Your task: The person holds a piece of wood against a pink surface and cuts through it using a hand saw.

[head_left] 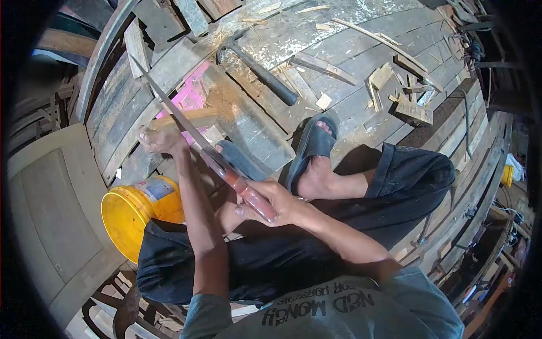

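My right hand [274, 200] is wrapped round the reddish-brown handle of a machete [189, 127]. Its long narrow blade slants up and to the left, passing over or beside my left wrist. My left hand [161, 140] is closed at the left end of a short light piece of wood [197, 117], which it appears to grip; the blade partly hides this piece. Beneath lies a wide board [248, 133] with brown sawdust, and a pink sheet [193, 90] shows at its edge.
A hammer-like tool with a dark handle [262, 73] lies beyond the board. A yellow bucket [127, 217] stands on its side at my left, near a panelled door [59, 209]. Wood offcuts [415, 110] and splinters litter the plank floor. My sandalled foot [316, 147] is right of the board.
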Demonstrator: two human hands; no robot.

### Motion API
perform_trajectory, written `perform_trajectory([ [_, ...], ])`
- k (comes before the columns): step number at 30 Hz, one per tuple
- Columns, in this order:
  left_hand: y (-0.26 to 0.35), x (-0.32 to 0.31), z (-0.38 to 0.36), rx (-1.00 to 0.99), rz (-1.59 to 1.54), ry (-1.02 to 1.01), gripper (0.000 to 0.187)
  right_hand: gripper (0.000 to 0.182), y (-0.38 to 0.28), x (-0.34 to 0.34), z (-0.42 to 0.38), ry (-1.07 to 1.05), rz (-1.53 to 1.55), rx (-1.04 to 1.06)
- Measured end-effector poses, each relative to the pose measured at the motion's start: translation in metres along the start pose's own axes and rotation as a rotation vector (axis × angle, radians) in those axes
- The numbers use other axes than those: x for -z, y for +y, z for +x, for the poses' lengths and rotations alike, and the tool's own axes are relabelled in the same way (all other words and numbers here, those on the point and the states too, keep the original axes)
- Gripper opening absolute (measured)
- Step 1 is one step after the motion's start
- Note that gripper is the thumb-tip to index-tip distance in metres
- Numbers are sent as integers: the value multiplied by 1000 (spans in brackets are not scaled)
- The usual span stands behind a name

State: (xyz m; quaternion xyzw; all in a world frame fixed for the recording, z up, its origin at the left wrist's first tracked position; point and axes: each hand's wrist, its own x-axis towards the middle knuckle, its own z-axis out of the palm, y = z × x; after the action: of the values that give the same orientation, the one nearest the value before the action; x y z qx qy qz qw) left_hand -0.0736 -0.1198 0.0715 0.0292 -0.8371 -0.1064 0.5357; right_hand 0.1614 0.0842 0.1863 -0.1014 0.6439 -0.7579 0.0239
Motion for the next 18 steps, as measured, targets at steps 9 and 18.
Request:
perform_trajectory([
  [9, 3, 1, -1, 99, -181, -76, 26, 26, 27, 0, 16, -35, -36, 76],
  [18, 8, 19, -8, 83, -203, -130, 24, 28, 28, 6, 3, -160, -57, 19],
])
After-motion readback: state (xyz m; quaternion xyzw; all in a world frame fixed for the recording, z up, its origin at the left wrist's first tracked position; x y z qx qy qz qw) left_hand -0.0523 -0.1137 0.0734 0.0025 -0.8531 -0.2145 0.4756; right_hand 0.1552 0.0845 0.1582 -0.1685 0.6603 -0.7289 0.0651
